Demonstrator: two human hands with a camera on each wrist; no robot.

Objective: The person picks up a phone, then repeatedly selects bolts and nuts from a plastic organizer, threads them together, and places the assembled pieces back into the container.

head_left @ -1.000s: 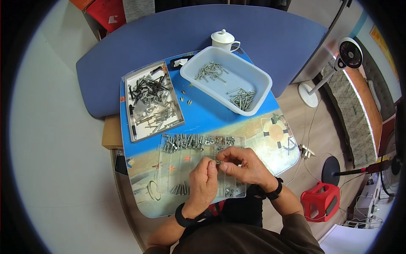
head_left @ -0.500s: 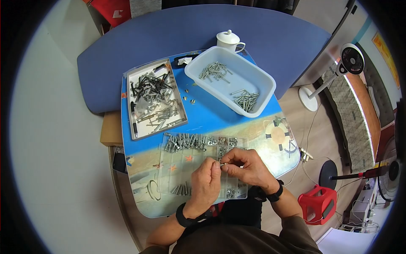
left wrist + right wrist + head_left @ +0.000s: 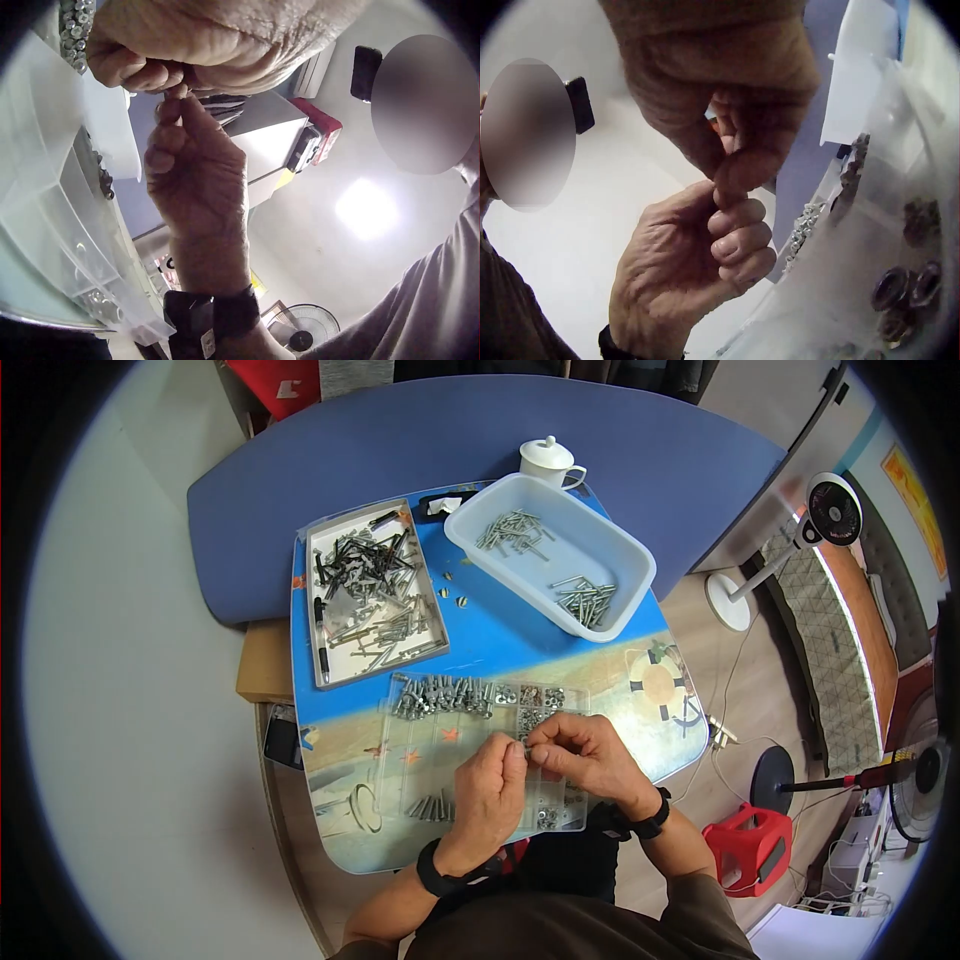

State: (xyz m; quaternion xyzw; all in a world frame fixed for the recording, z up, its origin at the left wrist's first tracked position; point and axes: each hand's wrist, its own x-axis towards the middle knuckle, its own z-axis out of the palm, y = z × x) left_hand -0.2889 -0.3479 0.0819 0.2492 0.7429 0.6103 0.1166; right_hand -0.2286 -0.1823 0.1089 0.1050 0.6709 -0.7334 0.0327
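Note:
Both hands meet over a clear plastic compartment box [image 3: 415, 772] in the head view. The left hand [image 3: 488, 788] has its fingers curled and pinches a small metal fastener [image 3: 527, 749] between thumb and forefinger. From the other side, the right hand [image 3: 592, 758] pinches the same fastener with its thumb and index finger. Fingertips hide most of the piece in both wrist views. Bolts [image 3: 440, 698] fill the box's far left compartment, and several screws [image 3: 430, 807] lie in a near one. Nuts [image 3: 507, 694] sit in the small far compartments.
Behind the box stand a white tray [image 3: 337, 652] of mixed screws and a pale plastic tub [image 3: 545, 582] holding two heaps of screws. Small round pieces [image 3: 461, 601] lie between them. A lidded white mug [image 3: 546, 457] is behind the tub. A red stool [image 3: 745, 850] stands right of the table.
The hands stay together at the fastener, their fingertips shifting slightly, and less of the piece shows now. The head view has shifted a little, so the table things appear slightly farther right.

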